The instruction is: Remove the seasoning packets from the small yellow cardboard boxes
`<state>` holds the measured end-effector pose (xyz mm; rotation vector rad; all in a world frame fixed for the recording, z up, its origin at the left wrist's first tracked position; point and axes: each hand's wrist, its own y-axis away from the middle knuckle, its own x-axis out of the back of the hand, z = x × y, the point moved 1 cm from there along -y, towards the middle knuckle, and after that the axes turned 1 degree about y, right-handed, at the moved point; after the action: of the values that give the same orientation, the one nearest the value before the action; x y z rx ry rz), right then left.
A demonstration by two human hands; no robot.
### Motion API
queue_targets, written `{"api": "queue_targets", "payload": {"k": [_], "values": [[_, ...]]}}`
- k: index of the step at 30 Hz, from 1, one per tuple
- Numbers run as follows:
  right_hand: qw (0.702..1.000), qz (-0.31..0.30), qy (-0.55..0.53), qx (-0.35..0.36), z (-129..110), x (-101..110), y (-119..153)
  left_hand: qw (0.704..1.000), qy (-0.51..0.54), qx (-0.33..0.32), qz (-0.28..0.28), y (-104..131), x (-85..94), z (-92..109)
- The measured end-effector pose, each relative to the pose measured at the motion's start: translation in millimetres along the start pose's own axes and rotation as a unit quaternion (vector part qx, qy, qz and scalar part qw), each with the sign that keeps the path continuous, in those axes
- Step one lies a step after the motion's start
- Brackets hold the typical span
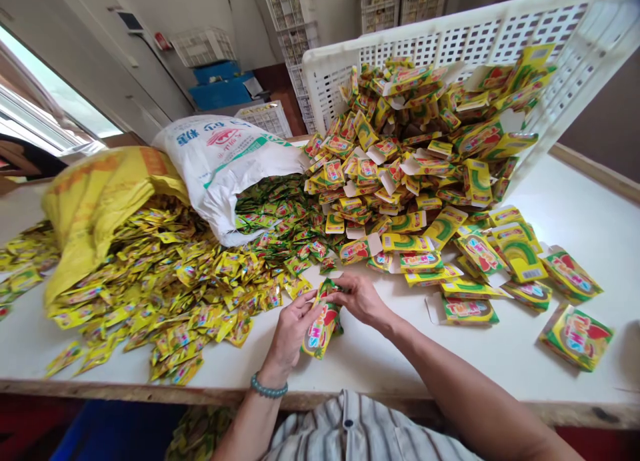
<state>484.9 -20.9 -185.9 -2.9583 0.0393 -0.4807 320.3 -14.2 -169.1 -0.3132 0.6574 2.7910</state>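
My left hand [291, 334], with a bead bracelet [269, 386] on its wrist, grips a small yellow, green and red printed carton [320, 331] held at a slant above the table. At the carton's upper end, my right hand [361, 299] has its fingers closed on a small green sachet [327, 288], partly covered by the fingers. Just beyond the hands lies a heap of green sachets [280, 211], spilling from a white woven sack [225, 151]. A broad heap of yellow sachets [200, 281] spreads to the left, out of a yellow sack [107, 194].
A white plastic crate [330, 61] lies tipped at the back right, with many cartons [415, 161] pouring from it. Loose cartons, one [577, 337] near the right end, lie on the white table [400, 374]. Crates [295, 44] are stacked behind.
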Motion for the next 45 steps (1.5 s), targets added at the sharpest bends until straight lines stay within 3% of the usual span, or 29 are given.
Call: {"api": "queue_targets", "payload": {"k": [4, 7, 11, 18, 23, 29, 32, 40, 45], "values": [[1.000, -0.017, 0.002, 0.010, -7, 0, 2, 1.000, -0.008, -0.007, -0.009, -1, 4.2, 1], [0.998, 0.039, -0.042, -0.021, -7, 4, 2, 1.000, -0.013, -0.009, -0.016, 0, 5.3, 3], [0.996, 0.090, 0.002, 0.014, -8, 8, 1, 1.000, -0.014, -0.009, -0.015, 2, 6.2, 3], [0.998, 0.033, 0.012, 0.051, -19, 2, 6, 0.999, -0.017, -0.024, 0.018, 2, 8.3, 5], [0.989, 0.116, 0.058, 0.071, -23, 3, 7, 0.999, -0.015, -0.035, 0.015, 2, 8.2, 11], [0.996, 0.041, 0.049, 0.059, -22, 3, 7, 0.999, -0.025, -0.039, 0.009, 2, 9.7, 10], [0.996, 0.057, 0.039, 0.064, -25, 3, 8, 0.998, -0.034, -0.044, 0.005, 3, 8.5, 12], [0.976, 0.090, 0.133, 0.148, -24, -1, 8, 0.996, -0.059, -0.059, 0.029, 4, 4.8, 9], [0.991, 0.072, 0.074, 0.090, -22, 1, 7, 0.996, -0.059, -0.048, 0.038, 7, 2.6, 9]]}}
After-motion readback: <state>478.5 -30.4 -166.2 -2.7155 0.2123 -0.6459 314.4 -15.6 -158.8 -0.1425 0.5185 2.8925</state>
